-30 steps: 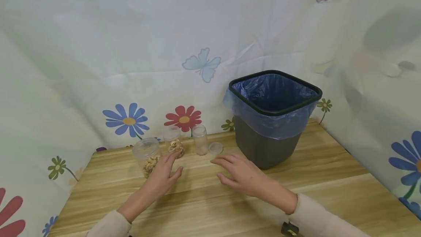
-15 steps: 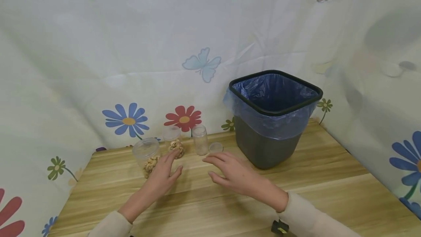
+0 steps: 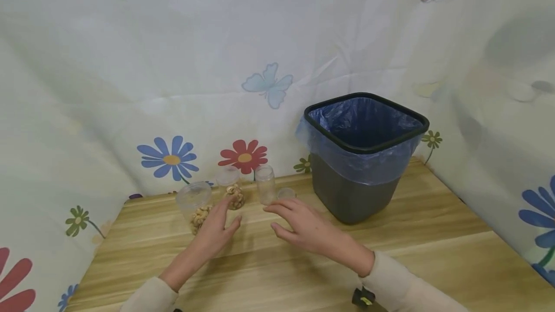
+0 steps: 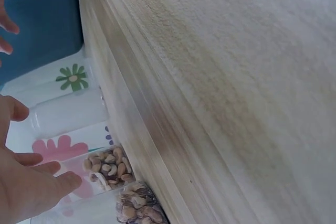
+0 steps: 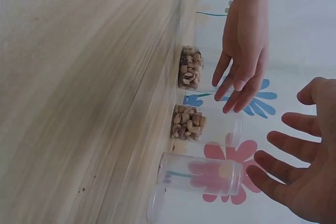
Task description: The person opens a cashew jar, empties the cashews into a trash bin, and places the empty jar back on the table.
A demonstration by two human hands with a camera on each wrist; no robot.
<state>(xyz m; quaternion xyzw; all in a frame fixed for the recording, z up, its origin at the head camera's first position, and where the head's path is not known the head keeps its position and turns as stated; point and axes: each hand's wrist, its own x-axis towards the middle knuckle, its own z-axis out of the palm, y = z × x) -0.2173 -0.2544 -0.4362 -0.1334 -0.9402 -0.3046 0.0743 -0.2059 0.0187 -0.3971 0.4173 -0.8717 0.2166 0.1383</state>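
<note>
Two hands hover low over the bench (image 3: 390, 244), both empty, fingers spread and nearly straight. The left hand (image 3: 214, 232) is nearest the viewer's left side; its fingers (image 3: 223, 208) reach toward two jars of nuts and look close to touching them, though contact cannot be told from any view. The right hand (image 3: 303, 225) lies palm down just beside it, its fingers (image 3: 277, 207) pointing at the empty jar (image 3: 265, 184) and stopping just short of it; the right wrist view shows a clear gap between fingertips and glass.

Beyond the hands three jars stand upright in a row near the bench's back edge. The big jar (image 3: 193, 203) on the left holds nuts in its lower part. The middle jar (image 3: 231, 189) also holds nuts. The empty jar stands right of that, lidless, with a small clear lid (image 3: 286, 192) lying flat on the bench just beside it.

Further right stands the bin (image 3: 360, 158), dark, lined with a blue bag folded over its rim. Behind everything hangs a cloth (image 3: 173, 61) printed with flowers and butterflies.
</note>
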